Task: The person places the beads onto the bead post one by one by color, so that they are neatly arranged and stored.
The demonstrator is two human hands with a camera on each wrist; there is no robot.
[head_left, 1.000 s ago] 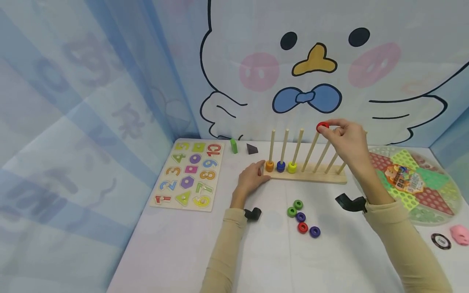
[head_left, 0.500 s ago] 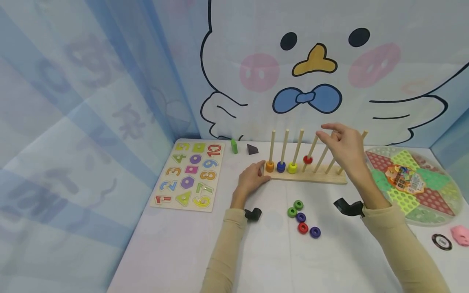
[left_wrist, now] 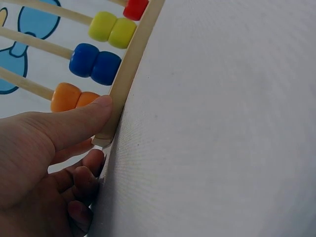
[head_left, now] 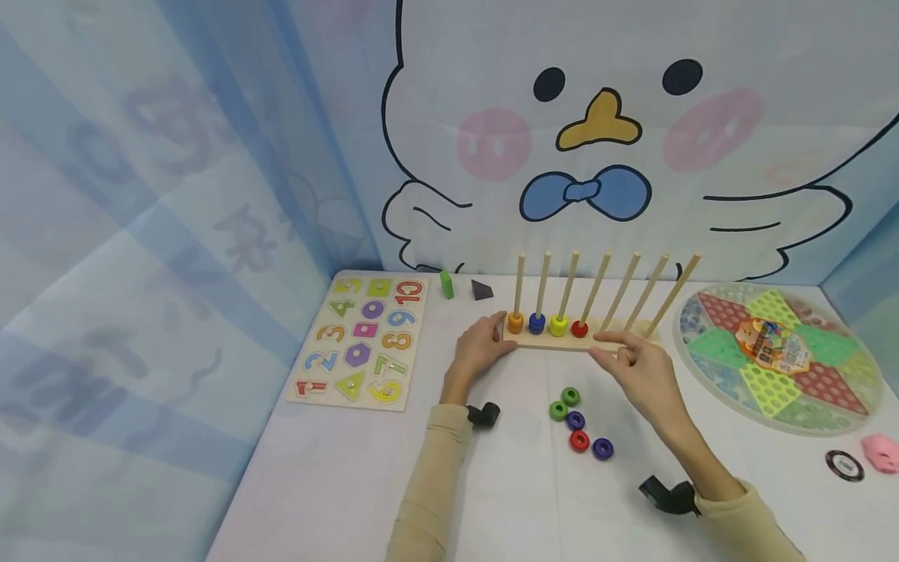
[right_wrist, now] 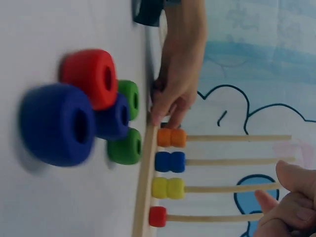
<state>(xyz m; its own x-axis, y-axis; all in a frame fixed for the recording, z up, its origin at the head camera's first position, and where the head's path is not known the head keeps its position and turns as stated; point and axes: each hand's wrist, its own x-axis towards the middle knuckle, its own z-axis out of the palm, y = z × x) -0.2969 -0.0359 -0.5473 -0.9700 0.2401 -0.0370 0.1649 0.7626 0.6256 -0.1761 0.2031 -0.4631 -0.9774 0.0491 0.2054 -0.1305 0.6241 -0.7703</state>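
A wooden peg rack (head_left: 555, 342) carries several upright rods in a row. My left hand (head_left: 479, 347) grips the rack's left end, the thumb along the front edge in the left wrist view. Two orange beads (left_wrist: 66, 97), two blue beads (left_wrist: 94, 64) and two yellow beads (left_wrist: 112, 29) sit on the first three rods. One red bead (head_left: 579, 329) rests at the bottom of the fourth. Holding nothing, my right hand (head_left: 642, 375) hovers by the rack's front right part, thumb and forefinger apart. Before it lie two green beads (head_left: 570, 396), two dark blue beads (head_left: 602, 449) and a red bead (head_left: 579, 441).
A number puzzle board (head_left: 365, 340) lies on the left, with a green block (head_left: 447, 285) and a dark block (head_left: 481, 289) behind the rack's left side. On the right are a round patterned game board (head_left: 779, 359), a black-rimmed disc (head_left: 845, 466) and a pink toy (head_left: 881, 453).
My right hand let go of a red bead at the fourth rod's top, and the bead slid down to the base. That hand then came down toward me; the left stayed put.
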